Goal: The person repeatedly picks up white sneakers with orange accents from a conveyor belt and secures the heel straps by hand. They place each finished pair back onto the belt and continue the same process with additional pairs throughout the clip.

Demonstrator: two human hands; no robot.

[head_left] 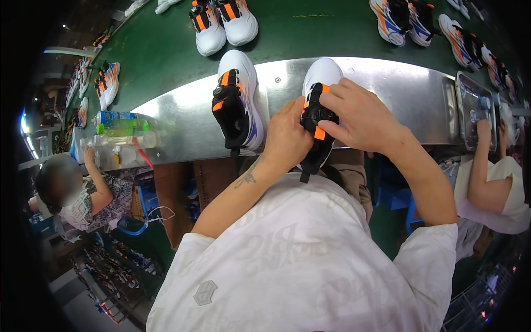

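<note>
A white sneaker [322,72] with a black collar and orange straps stands on the metal edge of the bench, toe pointing away from me. My left hand [289,134] is closed around its left side. From the right, my right hand [359,113] grips the black and orange strap part on top, with thumb and fingers around the dark round dial. Both hands cover much of the shoe's middle. Its matching sneaker [243,99] stands untouched to the left, with a similar dial and orange tabs.
Beyond the metal strip [398,105] lies a green work surface [321,33] bearing another pair of sneakers [224,25] and several more at the right. Plastic bottles [124,130] lie at the left. A metal tray [470,110] is at the right. Other people sit on both sides.
</note>
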